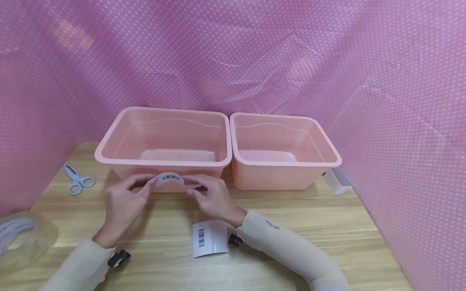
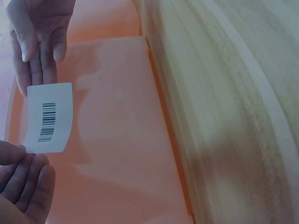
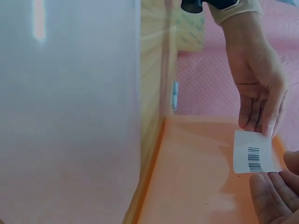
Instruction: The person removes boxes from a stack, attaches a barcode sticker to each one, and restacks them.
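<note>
In the head view a small white barcode label is bowed upward between both hands, in front of the left pink bin. My left hand pinches its left end with the fingertips. At the right end are the fingertips of my right hand, gripping that edge. The left wrist view shows the printed face of the label, with the bin's side wall behind it. From the right wrist, the label again spans the two hands.
Another white barcode sheet lies on the wooden table. A second pink bin stands close to the first, with a white box at its right. Light blue scissors and a large tape roll lie at the left.
</note>
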{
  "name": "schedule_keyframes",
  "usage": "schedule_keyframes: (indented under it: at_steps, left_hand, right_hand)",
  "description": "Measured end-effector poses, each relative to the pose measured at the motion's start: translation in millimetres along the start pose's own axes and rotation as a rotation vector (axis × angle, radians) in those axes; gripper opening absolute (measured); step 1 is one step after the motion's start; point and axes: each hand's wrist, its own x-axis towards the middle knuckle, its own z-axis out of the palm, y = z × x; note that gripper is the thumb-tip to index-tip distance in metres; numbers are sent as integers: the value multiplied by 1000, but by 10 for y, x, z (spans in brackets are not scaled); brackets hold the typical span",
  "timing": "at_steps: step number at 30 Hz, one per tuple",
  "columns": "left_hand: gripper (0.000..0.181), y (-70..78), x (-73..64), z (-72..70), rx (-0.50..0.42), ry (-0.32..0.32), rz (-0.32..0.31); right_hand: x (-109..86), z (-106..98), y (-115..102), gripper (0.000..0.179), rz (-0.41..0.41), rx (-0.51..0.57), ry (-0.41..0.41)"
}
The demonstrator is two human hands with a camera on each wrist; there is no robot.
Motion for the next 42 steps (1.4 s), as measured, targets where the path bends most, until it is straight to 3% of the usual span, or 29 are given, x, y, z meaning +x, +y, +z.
schedule_keyframes:
  at_steps: [8,20,32,42]
  left_hand:
    - [9,-29,12,19,33,-21,-56]
    - [10,-41,37,46,77,-49,-89]
    - [9,-103,11,44,103,-71,-76]
    - [9,-113,12,61,103,-61,-102]
  right_hand:
    - [14,-9,13,37,39,20,-8]
    - [34,12,32,38,57,-5,-10]
    - [23,48,48,36,64,30,-3]
    - [29,54,52,37,102,48,-18]
